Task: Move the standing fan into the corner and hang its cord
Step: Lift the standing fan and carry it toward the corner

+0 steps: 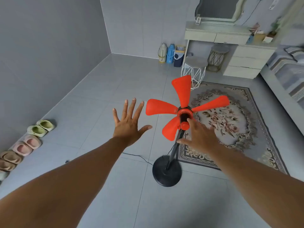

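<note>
Reaching with splayed, empty fingers, the left hand (130, 122) and right hand (201, 137) flank the standing fan (183, 112); its cord (138, 156) lies on the floor (102, 89).

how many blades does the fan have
4 blades show: one pointing up, one to the left, one to the right, one at lower left. The right hand might hide another.
</note>
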